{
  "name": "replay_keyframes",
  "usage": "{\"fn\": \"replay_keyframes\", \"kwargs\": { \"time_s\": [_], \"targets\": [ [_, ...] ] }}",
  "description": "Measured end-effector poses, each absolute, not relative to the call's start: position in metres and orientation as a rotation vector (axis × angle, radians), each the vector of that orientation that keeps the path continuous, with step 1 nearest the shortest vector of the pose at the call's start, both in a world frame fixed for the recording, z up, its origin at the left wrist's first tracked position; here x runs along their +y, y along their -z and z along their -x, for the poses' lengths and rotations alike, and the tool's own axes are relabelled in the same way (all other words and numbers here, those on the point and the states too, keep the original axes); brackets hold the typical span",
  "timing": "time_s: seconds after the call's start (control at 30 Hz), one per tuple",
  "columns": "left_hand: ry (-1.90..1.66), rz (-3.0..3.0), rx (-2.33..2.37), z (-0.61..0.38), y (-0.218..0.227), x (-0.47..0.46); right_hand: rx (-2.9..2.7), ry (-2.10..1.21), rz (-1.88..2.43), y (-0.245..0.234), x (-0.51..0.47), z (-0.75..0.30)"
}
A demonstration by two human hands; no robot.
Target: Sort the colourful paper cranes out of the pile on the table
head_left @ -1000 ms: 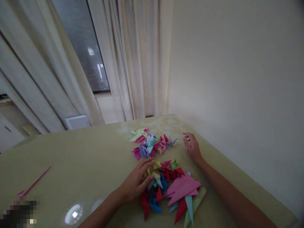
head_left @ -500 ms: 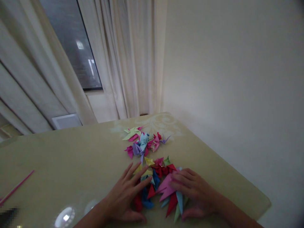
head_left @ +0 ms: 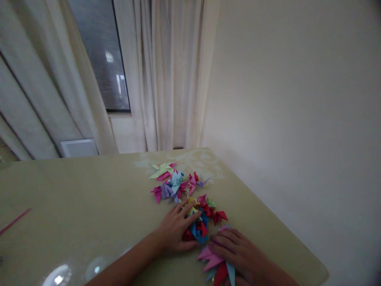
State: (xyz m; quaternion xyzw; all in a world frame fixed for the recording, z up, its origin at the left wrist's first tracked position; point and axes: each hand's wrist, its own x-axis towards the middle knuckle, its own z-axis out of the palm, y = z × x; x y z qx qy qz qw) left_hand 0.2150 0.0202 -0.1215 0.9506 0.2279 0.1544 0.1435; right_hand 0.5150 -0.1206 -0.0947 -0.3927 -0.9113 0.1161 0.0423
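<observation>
My left hand [head_left: 178,228] lies against the near cluster of folded paper cranes [head_left: 203,229], its fingers spread over the yellow, blue and red pieces. Lower right, my right hand [head_left: 238,250] is closed over a bunch of pink, red and light blue paper cranes [head_left: 213,258]; its thumb is mostly hidden. Loose red paper cranes [head_left: 219,217] lie between the two hands, just beyond them. Farther back is another group of paper cranes [head_left: 176,182] in light blue, purple and magenta, with a pale green one [head_left: 163,170] behind it.
All this rests on a glossy beige table [head_left: 89,198] with reflected lights at its near left. A thin pink stick [head_left: 14,221] lies at the far left. The table's right edge runs along a white wall [head_left: 291,119]; curtains [head_left: 160,79] and a window [head_left: 101,59] stand behind.
My right hand has moved nearer to me with the pink, red and light blue cranes, away from the cluster. My left hand has shifted right over the near cluster. The view has shifted slightly.
</observation>
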Motion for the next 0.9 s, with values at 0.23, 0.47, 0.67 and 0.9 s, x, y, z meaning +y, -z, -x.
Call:
{"fn": "replay_keyframes", "kwargs": {
  "time_s": [0.23, 0.47, 0.67, 0.9],
  "targets": [
    [-0.719, -2.999, 0.558, -0.220, 0.123, 0.016, -2.810, -0.235, 1.084, 0.092, -0.122, -0.519],
    [-0.815, -2.984, 0.581, -0.214, 0.103, 0.005, -2.850, -0.001, 1.066, 0.102, -0.111, -0.491],
    [-0.899, -2.820, 0.437, -0.217, 0.125, -0.050, -2.708, -0.001, 1.282, 0.119, -0.118, -0.472],
    [-0.823, -2.779, 0.817, -0.243, 0.169, -0.079, -2.655, -0.154, 1.370, 0.114, -0.122, -0.472]
  ]
}}
